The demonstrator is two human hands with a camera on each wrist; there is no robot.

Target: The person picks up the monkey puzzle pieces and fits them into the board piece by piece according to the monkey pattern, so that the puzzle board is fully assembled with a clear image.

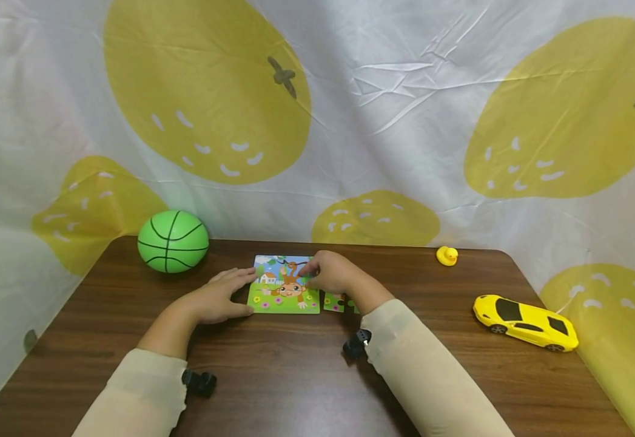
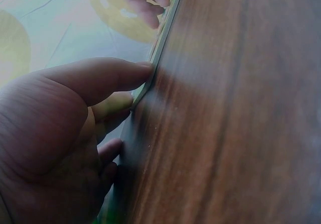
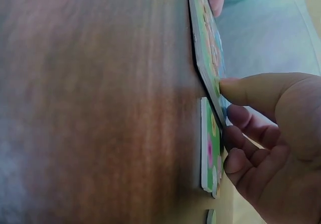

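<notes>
Puzzle board (image 1: pixel 283 291), printed with an upside-down monkey, is laid at the centre of the head view on a brown table (image 1: pixel 273 376), whose near edge is cut off by the bottom of the frame. At the left of the frame, a green ball (image 1: pixel 173 241) with black lines is set near the table's far edge. Lower and to its right, the left hand (image 1: pixel 220 297) is rested beside the board, fingers extended and relaxed, with fingertips and thumb touched to the board's left side. By the right hand (image 1: pixel 330 271), the board's upper right corner is covered. Its fingers are bent and its thumb is rested on the board; whether a piece is pinched cannot be told. Just right of the board, loose puzzle pieces (image 1: pixel 333 302) are partly hidden behind the right wrist. At the right of the frame, a small yellow duck (image 1: pixel 447 256) is set near the far edge, and below and right of it a yellow toy car (image 1: pixel 524 321) is placed. Behind, a fruit-printed white cloth (image 1: pixel 361 36) is cut off by the frame. One board, one ball, one duck, one car and two hands are counted; at least two loose pieces are shown, their exact number being hard to make out.
</notes>
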